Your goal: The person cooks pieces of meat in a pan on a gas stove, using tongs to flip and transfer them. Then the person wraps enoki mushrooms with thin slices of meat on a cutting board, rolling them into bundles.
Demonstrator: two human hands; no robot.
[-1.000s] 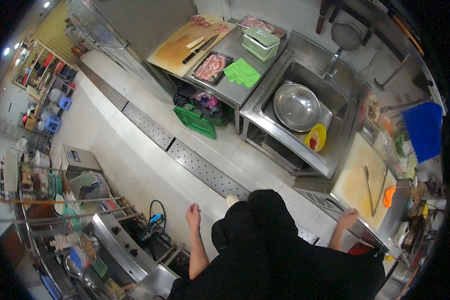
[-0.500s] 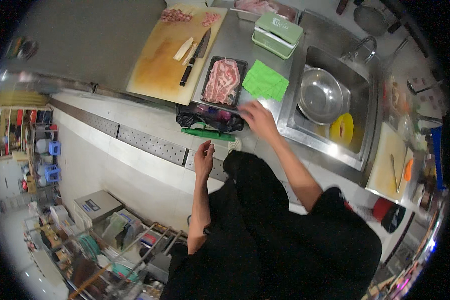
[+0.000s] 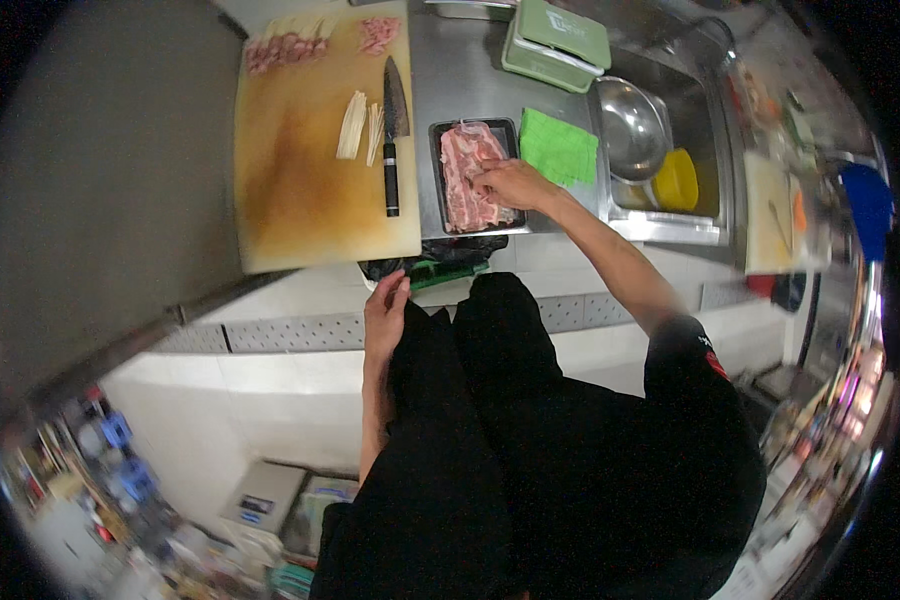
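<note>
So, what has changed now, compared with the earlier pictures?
The right hand has moved left, and its fingers now touch the pinkish raw meat slices in the black rectangular tray; I cannot tell whether they grip. The empty left hand has come forward, near the front edge of the yellowed rectangular cutting board. The black-handled knife, bright green cloth and round steel bowl stayed where they were.

Lettered in white on the green container. Marked unreadably in white and red on the black sleeve, and darkly on the grey box.
</note>
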